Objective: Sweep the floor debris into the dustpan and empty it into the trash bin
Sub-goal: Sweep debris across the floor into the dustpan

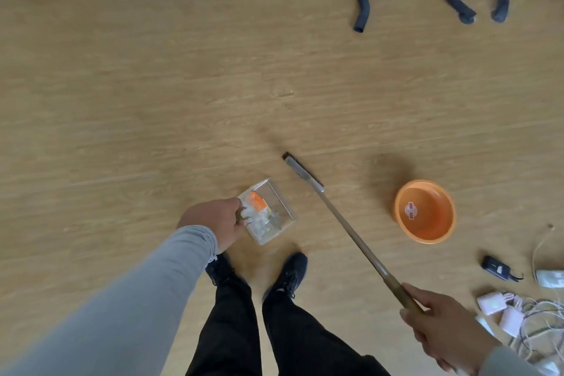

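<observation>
Wooden floor (152, 101); left hand (215, 220) holds dustpan (271, 214), right hand (442, 327) broom (335, 210).

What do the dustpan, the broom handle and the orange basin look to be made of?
Dustpan: clear, glossy plastic, apparently; the debris and floor show through it.
Broom handle: brown and matte, possibly wood or bamboo; blur leaves this open.
Orange basin: smooth moulded plastic, probably, with a soft sheen.

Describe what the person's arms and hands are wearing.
Both hands are bare: no gloves, rings or watch show on the left hand or the right hand. The left arm wears a long, plain light-grey sleeve ending at the wrist. A matching grey cuff shows at the right wrist.
</observation>
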A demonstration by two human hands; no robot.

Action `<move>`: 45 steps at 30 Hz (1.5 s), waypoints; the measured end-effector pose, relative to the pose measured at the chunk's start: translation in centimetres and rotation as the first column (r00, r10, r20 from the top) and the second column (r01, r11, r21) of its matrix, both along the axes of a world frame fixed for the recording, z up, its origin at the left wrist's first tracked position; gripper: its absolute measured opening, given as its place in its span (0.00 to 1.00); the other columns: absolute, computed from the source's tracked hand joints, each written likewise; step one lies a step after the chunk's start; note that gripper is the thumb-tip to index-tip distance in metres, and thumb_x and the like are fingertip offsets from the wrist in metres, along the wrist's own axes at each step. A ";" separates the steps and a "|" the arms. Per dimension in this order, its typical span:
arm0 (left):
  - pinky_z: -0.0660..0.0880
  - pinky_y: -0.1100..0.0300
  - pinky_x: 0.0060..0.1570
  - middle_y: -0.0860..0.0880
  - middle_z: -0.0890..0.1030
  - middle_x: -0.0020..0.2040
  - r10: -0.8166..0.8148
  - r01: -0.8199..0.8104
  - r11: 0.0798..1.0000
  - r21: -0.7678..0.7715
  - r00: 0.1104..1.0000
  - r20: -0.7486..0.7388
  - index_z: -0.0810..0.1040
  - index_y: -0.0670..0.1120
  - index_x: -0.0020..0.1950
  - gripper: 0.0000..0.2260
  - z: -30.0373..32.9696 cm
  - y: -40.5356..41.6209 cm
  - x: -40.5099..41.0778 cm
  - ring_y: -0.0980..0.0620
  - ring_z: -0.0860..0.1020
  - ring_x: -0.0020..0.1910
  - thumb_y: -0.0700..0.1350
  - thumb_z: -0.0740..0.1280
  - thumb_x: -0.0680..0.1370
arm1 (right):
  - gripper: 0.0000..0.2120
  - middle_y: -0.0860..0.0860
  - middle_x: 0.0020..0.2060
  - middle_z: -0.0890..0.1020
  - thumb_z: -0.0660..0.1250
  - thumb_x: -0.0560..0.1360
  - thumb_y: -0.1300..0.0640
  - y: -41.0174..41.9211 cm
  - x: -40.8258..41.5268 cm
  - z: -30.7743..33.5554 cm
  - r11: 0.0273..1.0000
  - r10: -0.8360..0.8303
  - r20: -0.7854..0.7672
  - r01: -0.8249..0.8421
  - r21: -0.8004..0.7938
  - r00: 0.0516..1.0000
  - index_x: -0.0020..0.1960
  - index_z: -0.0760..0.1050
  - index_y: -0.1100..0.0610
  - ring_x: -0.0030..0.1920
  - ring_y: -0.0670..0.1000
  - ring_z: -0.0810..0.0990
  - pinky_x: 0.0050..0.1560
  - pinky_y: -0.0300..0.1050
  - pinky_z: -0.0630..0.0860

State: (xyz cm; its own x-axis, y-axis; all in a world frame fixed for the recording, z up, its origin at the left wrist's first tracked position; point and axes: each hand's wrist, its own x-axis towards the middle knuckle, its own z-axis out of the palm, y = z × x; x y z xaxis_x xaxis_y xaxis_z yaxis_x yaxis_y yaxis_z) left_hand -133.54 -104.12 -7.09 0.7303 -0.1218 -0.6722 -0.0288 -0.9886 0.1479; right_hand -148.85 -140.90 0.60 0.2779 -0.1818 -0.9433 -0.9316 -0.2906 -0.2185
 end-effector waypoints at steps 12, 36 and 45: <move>0.77 0.57 0.42 0.55 0.80 0.43 0.019 -0.020 1.000 -0.016 0.999 -0.031 0.75 0.54 0.53 0.09 1.6 3.3 -2.1 0.51 0.80 0.42 0.56 0.58 0.80 | 0.16 0.60 0.29 0.72 0.68 0.79 0.65 0.0 3.4 5.5 0.981 0.059 -0.015 -0.056 0.186 0.998 0.65 0.77 0.54 0.24 0.52 0.67 0.22 0.39 0.62; 0.78 0.59 0.45 0.58 0.80 0.44 0.728 -0.716 0.685 -0.134 0.682 0.073 0.78 0.55 0.62 0.15 6.0 35.1 -16.2 0.55 0.80 0.42 0.57 0.65 0.78 | 0.16 0.55 0.27 0.72 0.63 0.79 0.66 31.7 12.9 2.7 0.892 0.453 0.154 -0.444 -0.090 0.878 0.62 0.72 0.50 0.22 0.50 0.66 0.23 0.37 0.61; 0.77 0.57 0.46 0.54 0.81 0.47 0.725 -0.721 0.688 -0.075 0.687 0.045 0.78 0.55 0.60 0.12 0.2 42.9 -15.0 0.50 0.80 0.45 0.56 0.65 0.79 | 0.24 0.55 0.42 0.77 0.57 0.78 0.64 49.3 10.7 -8.7 0.680 0.724 -0.048 -0.724 -0.121 0.688 0.73 0.68 0.57 0.31 0.54 0.72 0.24 0.41 0.67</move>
